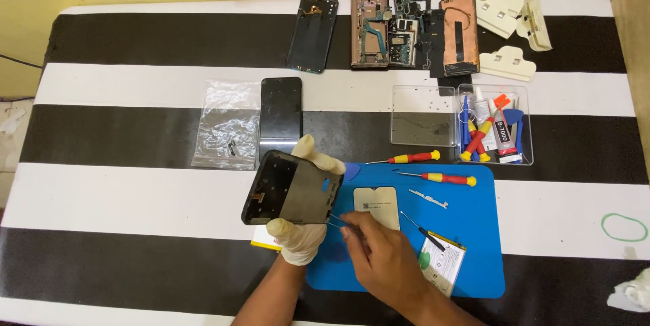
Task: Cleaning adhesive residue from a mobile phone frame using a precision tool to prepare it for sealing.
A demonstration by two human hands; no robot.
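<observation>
My left hand (306, 231), in a pale glove, grips a dark phone frame (291, 189) and tilts it up over the left edge of the blue work mat (484, 231). My bare right hand (382, 258) pinches thin metal tweezers (337, 220), whose tips touch the frame's lower right edge. On the mat just right of the frame lies a small grey rectangular part (376, 205). A phone battery (443, 263) rests by my right wrist.
Two red-and-yellow screwdrivers (433, 167) and a thin metal strip (428, 198) lie on the mat's upper part. A black screen panel (280, 116) and clear bag (226, 123) sit behind. Opened phones (406, 28), a tool tray (493, 125), white clamps (508, 14) stand farther back.
</observation>
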